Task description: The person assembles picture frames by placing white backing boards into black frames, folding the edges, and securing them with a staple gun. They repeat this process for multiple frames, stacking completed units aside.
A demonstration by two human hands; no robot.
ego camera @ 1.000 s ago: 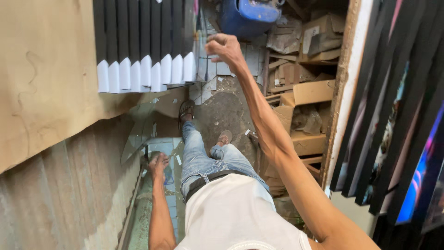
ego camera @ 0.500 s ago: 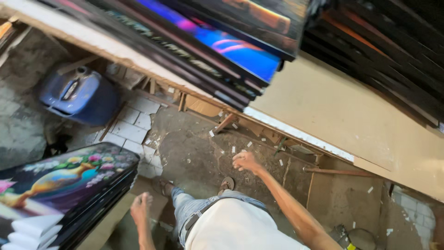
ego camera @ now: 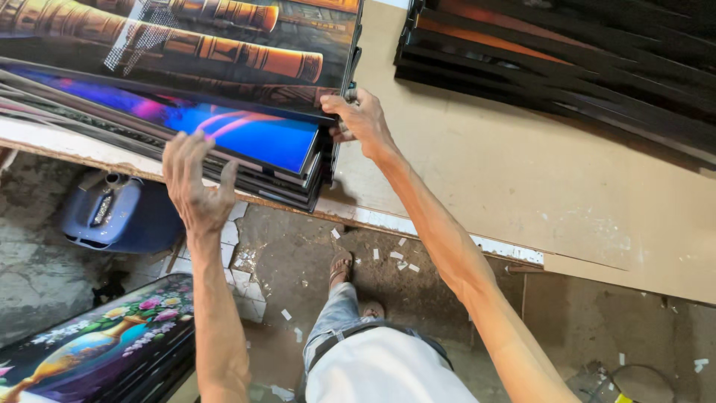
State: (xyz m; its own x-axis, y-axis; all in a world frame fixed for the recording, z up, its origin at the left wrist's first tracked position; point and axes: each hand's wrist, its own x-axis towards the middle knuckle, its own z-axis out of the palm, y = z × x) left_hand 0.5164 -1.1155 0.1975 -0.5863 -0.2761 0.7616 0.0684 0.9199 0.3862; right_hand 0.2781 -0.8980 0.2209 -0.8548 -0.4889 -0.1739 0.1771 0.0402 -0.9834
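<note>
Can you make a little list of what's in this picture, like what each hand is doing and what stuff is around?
left hand: left hand touches the front edge of the stack of printed picture panels
right hand: right hand grips the corner of the top panel, the one with a brown pattern
surface: brown board tabletop
second stack: dark panels at upper right
floor: blue container, flower-vase picture, white scraps
</note>
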